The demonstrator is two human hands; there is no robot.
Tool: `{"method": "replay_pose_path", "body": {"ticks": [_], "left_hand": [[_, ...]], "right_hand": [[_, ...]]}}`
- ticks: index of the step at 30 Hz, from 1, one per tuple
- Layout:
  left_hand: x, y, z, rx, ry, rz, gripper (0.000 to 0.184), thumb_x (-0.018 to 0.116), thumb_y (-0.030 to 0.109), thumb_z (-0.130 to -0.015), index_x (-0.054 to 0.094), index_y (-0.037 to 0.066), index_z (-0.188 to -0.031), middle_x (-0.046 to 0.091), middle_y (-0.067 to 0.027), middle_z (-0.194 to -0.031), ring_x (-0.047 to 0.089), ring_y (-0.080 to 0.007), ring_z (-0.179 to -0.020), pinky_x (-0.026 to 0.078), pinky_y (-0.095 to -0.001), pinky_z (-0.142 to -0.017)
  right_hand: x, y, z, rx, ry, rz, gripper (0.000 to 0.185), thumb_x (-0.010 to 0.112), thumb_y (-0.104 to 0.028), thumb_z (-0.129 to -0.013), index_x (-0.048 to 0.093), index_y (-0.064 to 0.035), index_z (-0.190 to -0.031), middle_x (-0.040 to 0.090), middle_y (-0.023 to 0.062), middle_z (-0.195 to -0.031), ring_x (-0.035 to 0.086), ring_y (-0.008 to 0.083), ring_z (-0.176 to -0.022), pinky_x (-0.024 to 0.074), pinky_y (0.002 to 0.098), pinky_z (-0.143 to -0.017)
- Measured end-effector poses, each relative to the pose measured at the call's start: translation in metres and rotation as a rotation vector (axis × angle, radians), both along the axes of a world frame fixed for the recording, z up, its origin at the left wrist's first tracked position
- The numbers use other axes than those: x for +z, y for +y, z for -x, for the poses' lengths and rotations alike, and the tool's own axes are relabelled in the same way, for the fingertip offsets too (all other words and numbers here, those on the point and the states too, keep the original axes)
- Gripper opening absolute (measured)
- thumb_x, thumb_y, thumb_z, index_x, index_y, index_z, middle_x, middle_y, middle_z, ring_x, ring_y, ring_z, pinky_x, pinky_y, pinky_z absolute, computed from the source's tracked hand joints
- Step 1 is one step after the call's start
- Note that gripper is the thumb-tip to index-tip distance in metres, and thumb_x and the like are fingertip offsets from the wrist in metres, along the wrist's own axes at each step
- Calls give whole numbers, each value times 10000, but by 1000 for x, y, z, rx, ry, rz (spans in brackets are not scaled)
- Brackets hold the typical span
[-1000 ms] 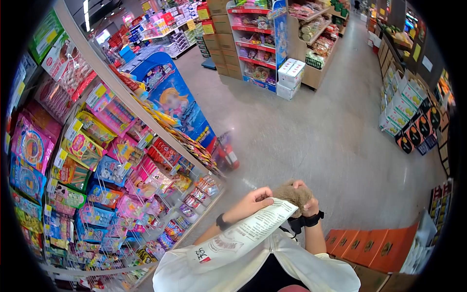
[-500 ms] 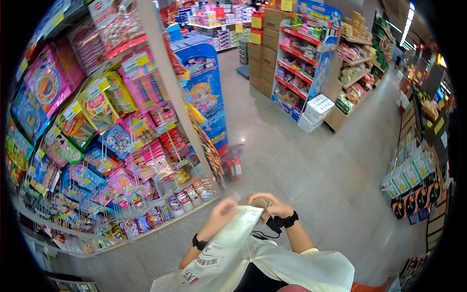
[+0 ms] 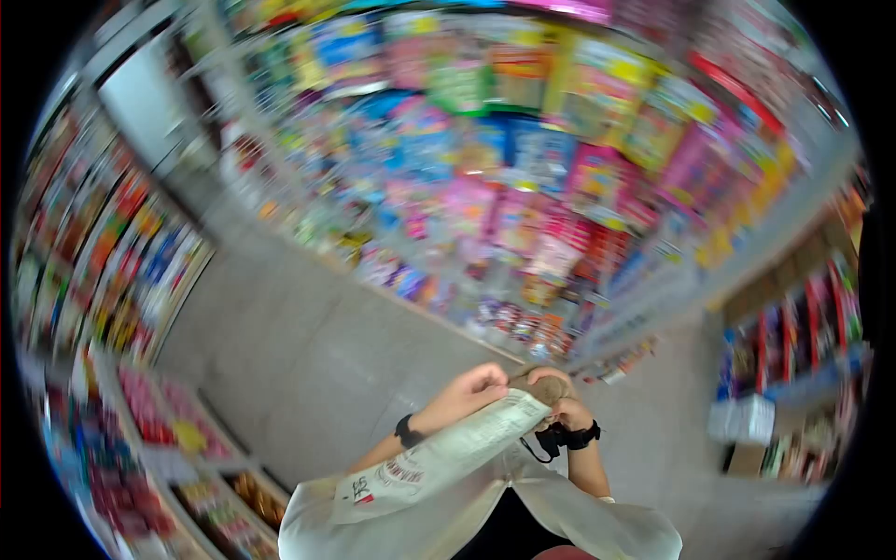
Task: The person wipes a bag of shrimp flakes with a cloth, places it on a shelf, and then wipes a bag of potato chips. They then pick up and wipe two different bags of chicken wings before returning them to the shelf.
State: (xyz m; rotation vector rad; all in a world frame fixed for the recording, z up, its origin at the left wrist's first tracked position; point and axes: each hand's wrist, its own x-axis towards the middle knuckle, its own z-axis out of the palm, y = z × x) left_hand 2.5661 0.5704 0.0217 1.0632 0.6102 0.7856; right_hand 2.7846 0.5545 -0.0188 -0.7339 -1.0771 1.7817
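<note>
My left hand (image 3: 469, 390) is at the upper edge of a long pale printed bag (image 3: 439, 455), its fingers curled in near the bag's top corner. A brown fuzzy item (image 3: 544, 384) is beside that edge, and my right hand (image 3: 566, 403) is wrapped round it. The bag slants down to the left across my pale jacket, with red and dark print near its lower end. Dark bands are on both wrists, and a black strap hangs below my right hand. Whether my left fingers pinch the bag itself is hard to make out.
Racks of colourful hanging packets (image 3: 523, 159) stretch ahead, blurred. Shelves of goods (image 3: 103, 243) stand at the left, with pink packs (image 3: 149, 411) lower down. White boxes (image 3: 743, 418) sit by a red-edged display at the right. Grey floor (image 3: 308, 355) runs between.
The view has swung left from the open aisle to the packet racks. My left hand, blurred and lifted half a second ago, is now closed by the bag's top. My right hand keeps the brown item.
</note>
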Motion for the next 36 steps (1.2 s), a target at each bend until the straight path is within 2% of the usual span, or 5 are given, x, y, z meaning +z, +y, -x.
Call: {"method": "replay_pose_path", "body": {"ticks": [9,15,18,20,36], "left_hand": [[-25,4,124,572,464,-249,154,570,181,-854,509,39,-858,496,-40,-766,469,-137,-748,392,-272,-684],[-26,5,155,848,763,-247,193,533,189,-861,541,59,-1004,534,-104,-1009,497,-222,-932,392,-331,-819],[-1,15,170,793,833,-625,359,461,272,-898,505,44,-1172,475,-151,-1212,450,-278,-1099,341,-373,-927],[4,28,175,197,54,-428,528,314,371,-938,422,-27,-1268,370,-179,-1346,276,-312,-1282,182,-427,-1049],[27,198,230,291,-106,-578,605,241,405,-933,405,-79,-1257,314,-259,-1346,110,-416,-1316,40,-541,-1034]], "right_hand": [[-30,120,173,717,-114,-88,416,666,-224,-726,547,-1,-1056,559,62,-1071,538,145,-976,417,276,-855],[-103,168,245,1116,97,352,465,623,-142,-718,498,13,-1138,556,74,-1109,544,165,-999,426,275,-866],[-127,180,281,1265,-130,-54,531,650,-261,-678,515,-3,-1123,554,80,-1105,532,155,-1019,420,280,-875],[-93,201,296,1519,69,110,527,655,-300,-658,526,-3,-1074,553,76,-1064,529,155,-985,405,265,-875],[-40,440,347,1477,415,219,473,659,-224,-536,582,17,-936,552,124,-1020,530,213,-944,399,295,-865]]}}
